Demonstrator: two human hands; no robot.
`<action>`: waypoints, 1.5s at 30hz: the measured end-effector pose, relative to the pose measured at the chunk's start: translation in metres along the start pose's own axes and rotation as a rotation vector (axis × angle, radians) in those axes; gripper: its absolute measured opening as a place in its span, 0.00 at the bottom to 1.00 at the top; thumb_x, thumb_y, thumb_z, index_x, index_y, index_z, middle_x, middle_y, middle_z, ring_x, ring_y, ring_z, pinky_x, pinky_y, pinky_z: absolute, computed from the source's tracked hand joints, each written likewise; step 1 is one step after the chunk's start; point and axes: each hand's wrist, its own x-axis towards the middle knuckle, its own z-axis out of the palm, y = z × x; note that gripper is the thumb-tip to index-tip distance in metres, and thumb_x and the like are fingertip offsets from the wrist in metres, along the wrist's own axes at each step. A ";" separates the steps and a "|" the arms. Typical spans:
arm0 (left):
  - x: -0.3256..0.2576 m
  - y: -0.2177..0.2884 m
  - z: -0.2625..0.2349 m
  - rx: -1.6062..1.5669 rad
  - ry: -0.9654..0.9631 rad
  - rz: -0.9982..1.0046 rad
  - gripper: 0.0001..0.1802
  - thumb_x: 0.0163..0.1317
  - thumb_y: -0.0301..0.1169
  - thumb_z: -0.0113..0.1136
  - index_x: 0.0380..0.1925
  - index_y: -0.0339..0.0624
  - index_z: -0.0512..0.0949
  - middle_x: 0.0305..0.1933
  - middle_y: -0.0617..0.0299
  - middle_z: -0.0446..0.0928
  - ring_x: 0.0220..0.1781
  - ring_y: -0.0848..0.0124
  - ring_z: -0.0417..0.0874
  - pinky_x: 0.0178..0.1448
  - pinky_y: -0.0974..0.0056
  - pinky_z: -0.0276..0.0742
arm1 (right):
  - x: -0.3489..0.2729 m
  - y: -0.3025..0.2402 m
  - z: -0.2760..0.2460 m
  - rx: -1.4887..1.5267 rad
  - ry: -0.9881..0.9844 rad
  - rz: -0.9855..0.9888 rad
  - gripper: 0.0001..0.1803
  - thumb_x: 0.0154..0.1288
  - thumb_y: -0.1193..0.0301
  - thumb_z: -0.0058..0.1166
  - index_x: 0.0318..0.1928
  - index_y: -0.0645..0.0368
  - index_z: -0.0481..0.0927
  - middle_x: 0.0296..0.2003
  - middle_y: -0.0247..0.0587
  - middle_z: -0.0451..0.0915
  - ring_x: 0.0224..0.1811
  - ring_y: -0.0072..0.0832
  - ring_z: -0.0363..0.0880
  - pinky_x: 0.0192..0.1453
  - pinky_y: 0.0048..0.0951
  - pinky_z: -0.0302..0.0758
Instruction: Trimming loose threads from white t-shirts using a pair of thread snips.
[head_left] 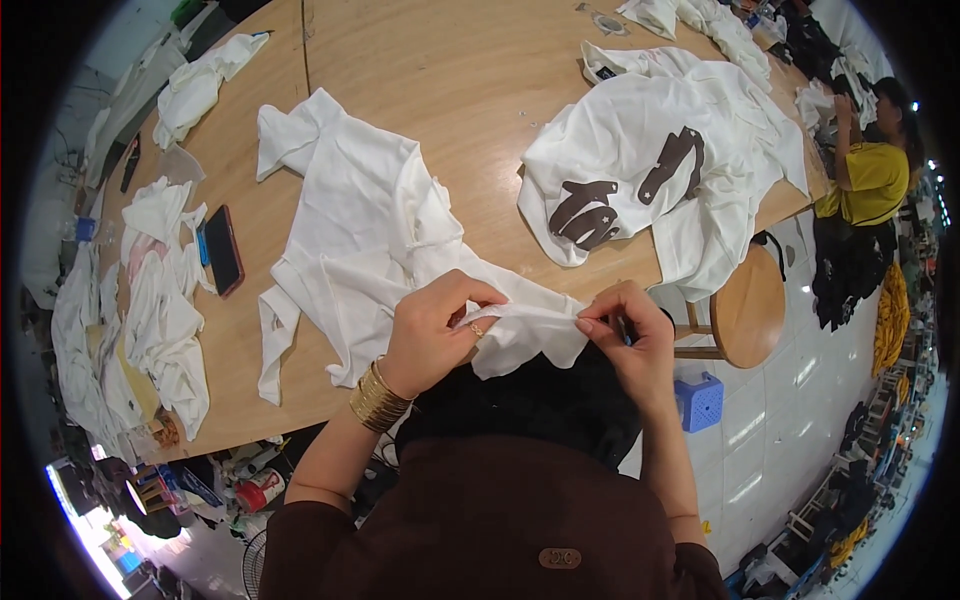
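A white garment lies spread on the wooden table in front of me, its near end drawn over the table edge toward my body. My left hand, with a ring and gold bangles on the wrist, pinches a fold of this cloth between thumb and fingers. At the other end of the stretched piece, my right hand grips the cloth's edge between thumb and fingertips. Between the hands the fabric runs fairly taut, and its lower part hangs loose over my dark lap.
Right on the table lies a heap of white garments with dark brown printed shapes. At left are a phone and more white cloth. A wooden stool and a blue plastic stool stand right; a person in yellow works beyond.
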 end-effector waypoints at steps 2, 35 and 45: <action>-0.001 0.000 0.003 -0.019 0.012 0.009 0.11 0.44 0.21 0.63 0.30 0.41 0.76 0.26 0.65 0.75 0.18 0.74 0.68 0.24 0.71 0.65 | 0.003 0.002 -0.003 -0.170 0.021 -0.088 0.06 0.53 0.77 0.60 0.33 0.59 0.78 0.27 0.32 0.72 0.26 0.19 0.71 0.28 0.21 0.66; 0.006 0.009 0.011 -0.094 -0.044 -0.002 0.23 0.37 0.12 0.53 0.35 0.43 0.82 0.26 0.64 0.72 0.24 0.73 0.72 0.27 0.72 0.67 | -0.012 0.009 -0.114 1.462 0.190 -0.414 0.06 0.63 0.71 0.52 0.31 0.58 0.69 0.28 0.33 0.66 0.12 0.11 0.55 0.11 0.14 0.53; 0.015 0.023 0.027 -0.143 -0.127 0.029 0.17 0.40 0.15 0.54 0.34 0.39 0.80 0.26 0.60 0.71 0.25 0.70 0.74 0.29 0.69 0.70 | -0.005 -0.014 0.016 -0.203 -0.048 -0.416 0.08 0.50 0.78 0.62 0.32 0.57 0.78 0.33 0.36 0.75 0.30 0.22 0.77 0.28 0.25 0.74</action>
